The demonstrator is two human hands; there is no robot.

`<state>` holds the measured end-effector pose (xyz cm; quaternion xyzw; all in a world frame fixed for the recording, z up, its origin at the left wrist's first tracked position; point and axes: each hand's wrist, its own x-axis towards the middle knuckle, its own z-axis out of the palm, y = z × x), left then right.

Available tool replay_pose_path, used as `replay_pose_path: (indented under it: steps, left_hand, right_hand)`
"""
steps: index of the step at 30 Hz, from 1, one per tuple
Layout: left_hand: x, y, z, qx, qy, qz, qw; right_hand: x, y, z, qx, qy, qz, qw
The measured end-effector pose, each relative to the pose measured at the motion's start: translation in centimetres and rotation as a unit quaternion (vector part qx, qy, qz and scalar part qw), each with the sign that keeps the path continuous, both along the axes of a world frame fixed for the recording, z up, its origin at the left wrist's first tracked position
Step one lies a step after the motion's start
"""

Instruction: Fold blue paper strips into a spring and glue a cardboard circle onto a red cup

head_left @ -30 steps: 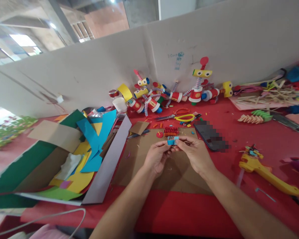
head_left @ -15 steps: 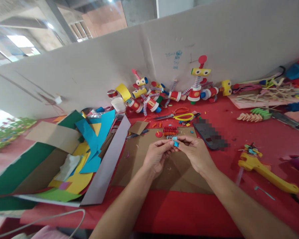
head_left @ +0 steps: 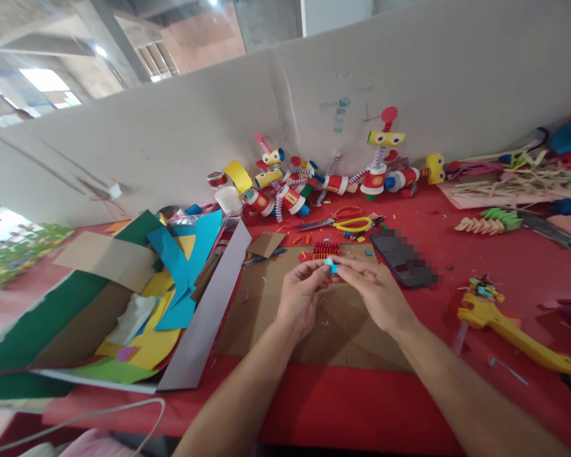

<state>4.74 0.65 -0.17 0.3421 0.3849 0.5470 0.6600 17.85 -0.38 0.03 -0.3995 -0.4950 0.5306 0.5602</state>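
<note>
Between my fingertips is a small piece of blue folded paper (head_left: 333,269), light blue on top and brighter blue below. My left hand (head_left: 299,292) pinches it from the left with thumb and forefinger. From the other side my right hand (head_left: 372,287) grips it the same way. Both hands hover above a brown cardboard sheet (head_left: 342,330). Just beyond the fingers lie red and orange folded paper springs (head_left: 326,249), partly hidden by my hands. A small red paper disc (head_left: 305,256) rests beside them.
A box of coloured paper (head_left: 209,311) stands at left. Behind the cardboard lie yellow-handled scissors (head_left: 354,225) and a dark phone (head_left: 402,257). A yellow glue gun (head_left: 516,333) is at right. Several paper-cup figures (head_left: 290,198) line the wall.
The blue paper has turned a little between my fingers and moved slightly left. Both hands keep their pinch. The view has shifted slightly.
</note>
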Motion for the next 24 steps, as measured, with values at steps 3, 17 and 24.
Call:
replay_pose_path:
  steps: [3, 17, 24]
  left_hand:
    - [0.0, -0.1, 0.2, 0.002, 0.002, 0.008, 1.0]
    - [0.3, -0.6, 0.9, -0.022, -0.028, -0.001, 0.999]
    - [0.1, -0.3, -0.2, -0.012, -0.063, -0.01, 0.998]
  right_hand:
    - [-0.2, 0.1, -0.1, -0.016, -0.002, -0.033, 0.999]
    - [0.4, 0.4, -0.8, 0.036, -0.119, -0.08, 0.989]
    - [0.1, 0.6, -0.9, -0.001, -0.072, -0.041, 0.997]
